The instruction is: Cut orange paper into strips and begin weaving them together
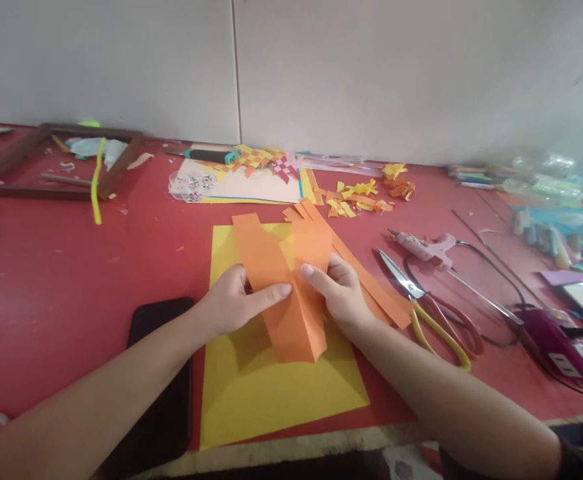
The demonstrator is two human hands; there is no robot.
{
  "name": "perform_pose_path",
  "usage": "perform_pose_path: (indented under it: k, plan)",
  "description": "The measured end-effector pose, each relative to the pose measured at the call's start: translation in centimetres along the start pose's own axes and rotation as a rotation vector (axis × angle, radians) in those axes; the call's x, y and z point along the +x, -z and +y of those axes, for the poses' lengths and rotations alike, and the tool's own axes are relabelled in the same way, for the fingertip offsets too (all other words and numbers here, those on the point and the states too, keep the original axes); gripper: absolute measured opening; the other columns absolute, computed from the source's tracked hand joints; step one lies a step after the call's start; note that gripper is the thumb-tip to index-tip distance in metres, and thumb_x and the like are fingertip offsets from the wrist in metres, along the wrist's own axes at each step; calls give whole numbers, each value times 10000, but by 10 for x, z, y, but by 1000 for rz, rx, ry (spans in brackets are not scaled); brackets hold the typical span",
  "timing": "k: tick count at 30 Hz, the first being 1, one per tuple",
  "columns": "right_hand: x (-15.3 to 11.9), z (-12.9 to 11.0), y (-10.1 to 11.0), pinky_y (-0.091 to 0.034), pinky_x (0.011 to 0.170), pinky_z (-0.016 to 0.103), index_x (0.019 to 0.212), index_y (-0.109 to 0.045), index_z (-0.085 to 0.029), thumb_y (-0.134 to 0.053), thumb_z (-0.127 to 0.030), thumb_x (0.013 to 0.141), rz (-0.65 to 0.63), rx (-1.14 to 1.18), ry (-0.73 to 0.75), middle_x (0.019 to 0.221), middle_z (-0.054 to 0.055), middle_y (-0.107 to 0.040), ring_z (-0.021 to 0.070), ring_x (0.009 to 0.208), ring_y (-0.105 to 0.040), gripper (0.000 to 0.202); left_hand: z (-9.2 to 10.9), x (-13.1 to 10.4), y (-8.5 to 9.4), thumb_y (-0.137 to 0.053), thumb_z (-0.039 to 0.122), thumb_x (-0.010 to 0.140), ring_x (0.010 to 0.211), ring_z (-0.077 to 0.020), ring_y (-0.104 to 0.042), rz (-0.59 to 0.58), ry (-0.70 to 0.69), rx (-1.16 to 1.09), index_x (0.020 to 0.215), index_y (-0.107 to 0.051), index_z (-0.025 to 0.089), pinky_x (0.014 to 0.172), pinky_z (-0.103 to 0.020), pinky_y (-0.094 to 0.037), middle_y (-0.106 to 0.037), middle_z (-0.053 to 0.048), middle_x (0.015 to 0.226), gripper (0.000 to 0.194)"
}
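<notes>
An orange paper piece (291,327), creased down its middle and split into two flaps toward the top, is held above a yellow sheet (271,407). My left hand (241,298) grips its left side, thumb on top and fingers behind. On the right side my right hand (338,287) pinches the paper the same way, its thumb near the crease. Orange strips (376,287) lie beside and partly under my right hand. The yellow sheet rests on the red table (86,267).
Scissors (408,283) and a pink glue gun (428,250) with a cord lie right. A black phone-like slab (164,400) is at left, a brown frame (46,195) at back left. Paper scraps (356,193) and a cutter (211,156) lie behind; a purple power socket (566,343) sits far right.
</notes>
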State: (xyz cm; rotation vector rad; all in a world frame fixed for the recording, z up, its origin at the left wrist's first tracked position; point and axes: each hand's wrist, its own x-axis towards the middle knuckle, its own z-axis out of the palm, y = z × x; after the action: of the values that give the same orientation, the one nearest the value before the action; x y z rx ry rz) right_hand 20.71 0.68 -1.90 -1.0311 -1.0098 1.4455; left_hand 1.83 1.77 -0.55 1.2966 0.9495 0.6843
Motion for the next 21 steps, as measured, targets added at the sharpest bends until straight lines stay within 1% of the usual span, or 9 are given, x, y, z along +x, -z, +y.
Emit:
perform_pose_path:
  k: [3, 6, 10, 14, 16, 18, 21]
  plan:
    - [-1, -1, 1, -610, 804, 394, 953, -738, -263, -786, -426, 773, -73, 2, -49, 1042, 43, -773, 249, 923, -739, 248, 0, 0, 2, -686, 497, 839, 903, -262, -710, 38, 25, -10, 898, -713, 179, 740, -337, -563, -756, -77, 946, 325]
    - [-2, -1, 1, -616, 765, 385, 917, -743, -243, -785, -427, 773, -109, -2, -94, 977, 48, -780, 234, 853, -743, 238, 0, 0, 2, -680, 496, 844, 894, -248, -704, 52, 15, -27, 893, -708, 180, 727, -320, -556, -751, -71, 946, 321]
    - [-1, 0, -1, -615, 783, 393, 909, -748, -256, -786, -416, 774, -85, -1, -59, 980, 44, -780, 230, 859, -742, 212, 2, -1, 0, -691, 478, 844, 870, -234, -704, 48, -5, -62, 888, -699, 178, 719, -302, -553, -752, -63, 934, 303]
    - [0, 0, -2, -600, 864, 419, 946, -750, -283, -774, -400, 795, -56, 24, -6, 1027, 30, -775, 231, 910, -740, 193, 5, -1, -2, -710, 458, 839, 937, -248, -707, 77, -5, -145, 978, -704, 186, 762, -310, -563, -757, -68, 1012, 305]
    - [0, 1, -2, -599, 872, 428, 971, -745, -288, -772, -409, 797, -36, 33, -8, 1046, 31, -772, 239, 932, -737, 214, 5, -1, -2, -710, 460, 841, 964, -254, -706, 84, -6, -169, 1001, -704, 188, 790, -319, -564, -757, -71, 1035, 315]
    - [0, 1, -2, -602, 865, 426, 969, -741, -289, -775, -413, 793, -18, 34, -11, 1047, 32, -773, 244, 936, -736, 218, 4, -1, -1, -703, 465, 848, 971, -251, -704, 64, -15, -181, 1008, -705, 192, 802, -316, -560, -757, -67, 1034, 316]
    - [1, 3, -1, -602, 863, 404, 951, -744, -295, -773, -396, 802, -5, 32, 3, 1046, 25, -773, 240, 944, -735, 183, 1, -3, 1, -678, 495, 858, 896, -242, -709, -8, 16, -141, 955, -705, 192, 735, -304, -554, -756, -60, 944, 319]
